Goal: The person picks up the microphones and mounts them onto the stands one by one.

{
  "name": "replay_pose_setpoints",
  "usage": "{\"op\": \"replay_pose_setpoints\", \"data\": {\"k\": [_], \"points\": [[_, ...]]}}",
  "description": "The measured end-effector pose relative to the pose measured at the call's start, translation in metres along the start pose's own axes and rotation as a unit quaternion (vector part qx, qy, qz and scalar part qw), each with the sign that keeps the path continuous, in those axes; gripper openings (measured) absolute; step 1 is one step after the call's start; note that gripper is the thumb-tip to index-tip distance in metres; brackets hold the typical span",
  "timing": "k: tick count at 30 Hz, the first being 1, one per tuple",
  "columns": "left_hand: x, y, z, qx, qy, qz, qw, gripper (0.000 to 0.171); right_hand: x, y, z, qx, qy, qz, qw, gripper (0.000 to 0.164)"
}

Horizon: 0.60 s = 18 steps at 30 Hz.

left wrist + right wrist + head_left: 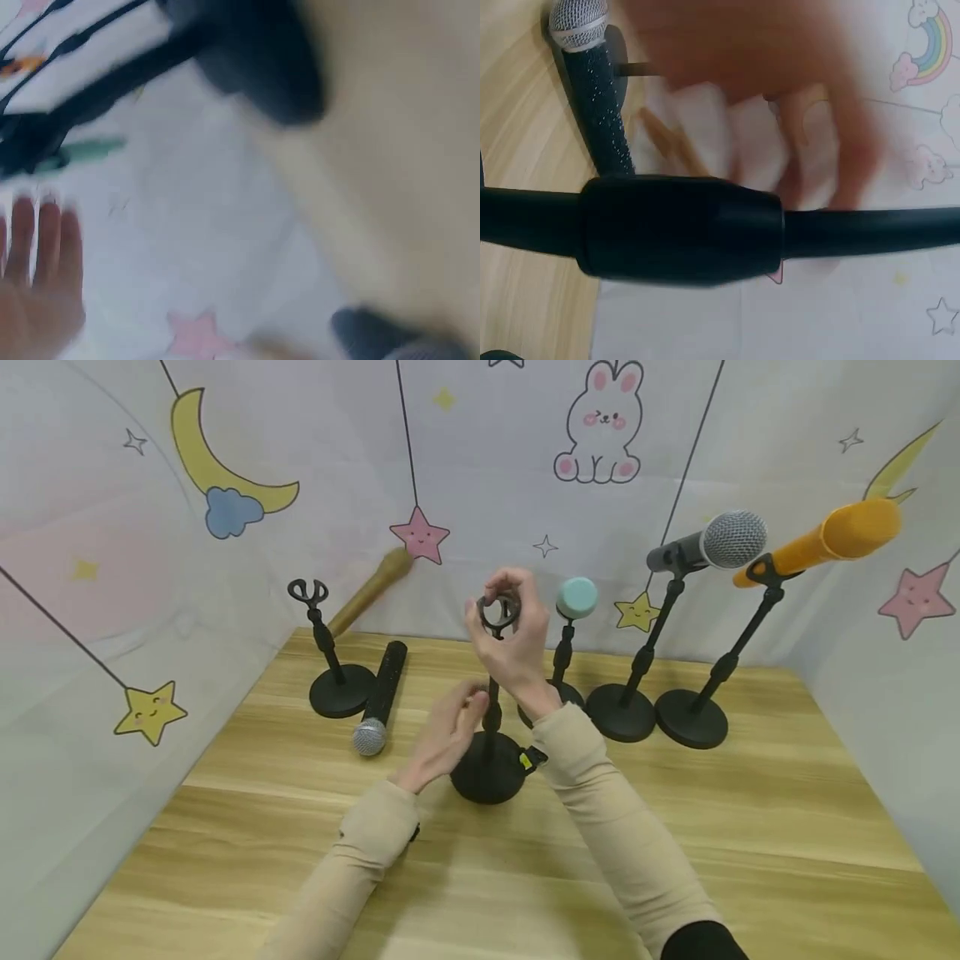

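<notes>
A black desktop microphone stand [487, 772] stands upright in front of the person. The right hand [517, 631] is at its top, with thumb and fingers curled round the ring-shaped microphone clip [498, 612]. Lower down, the left hand [448, 731] is beside the pole, its fingers relaxed and nothing in its grip. The pole's thick middle collar [679, 229] crosses the right wrist view. Part of the pole is hidden behind the right hand. In the left wrist view, the stand's base [259, 60] looks blurred.
At left are a stand with an unfilled clip [341, 692], a black microphone [384, 693] lying down, and a gold-brown one [371, 592] leaning. Stands at right carry teal [577, 598], grey [731, 540] and orange [840, 535] microphones. A patterned cloth backdrop [487, 460] encloses the table.
</notes>
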<state>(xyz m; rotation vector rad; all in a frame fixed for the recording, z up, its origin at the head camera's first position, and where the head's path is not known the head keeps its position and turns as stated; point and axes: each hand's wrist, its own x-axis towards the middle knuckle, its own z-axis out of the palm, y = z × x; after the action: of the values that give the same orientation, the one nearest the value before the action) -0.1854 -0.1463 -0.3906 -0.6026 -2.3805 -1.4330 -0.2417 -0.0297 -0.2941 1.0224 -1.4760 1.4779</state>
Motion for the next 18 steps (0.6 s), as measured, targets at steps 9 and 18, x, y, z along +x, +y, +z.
{"op": "replay_pose_setpoints", "data": {"k": [9, 18], "points": [[0.025, -0.012, -0.066, 0.137, 0.033, -0.115, 0.9833, 0.038, -0.008, -0.002, -0.007, 0.050, -0.054, -0.012, 0.997, 0.028], [0.021, -0.036, -0.087, 0.172, -0.039, -0.231, 0.9568, 0.051, -0.019, 0.001, -0.014, 0.061, -0.095, 0.069, 0.991, 0.049]]}}
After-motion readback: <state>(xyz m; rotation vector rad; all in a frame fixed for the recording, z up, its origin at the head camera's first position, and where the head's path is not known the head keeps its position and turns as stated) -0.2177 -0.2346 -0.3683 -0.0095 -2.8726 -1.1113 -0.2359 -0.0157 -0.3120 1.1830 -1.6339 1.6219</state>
